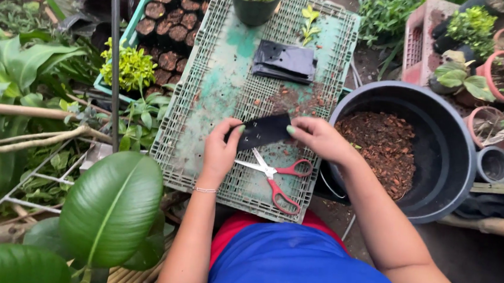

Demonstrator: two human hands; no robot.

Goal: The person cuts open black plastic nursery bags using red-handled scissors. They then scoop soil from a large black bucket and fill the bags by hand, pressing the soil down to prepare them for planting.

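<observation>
Gripping black bag above crate edge

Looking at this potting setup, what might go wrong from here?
The open red-handled scissors lie right under both hands, blades towards the left hand, so a lowered wrist might get nicked. The black plastic bag is held only by the fingertips of the left and the right hand and may slip. The slatted green crate could let small bits fall through.
</observation>
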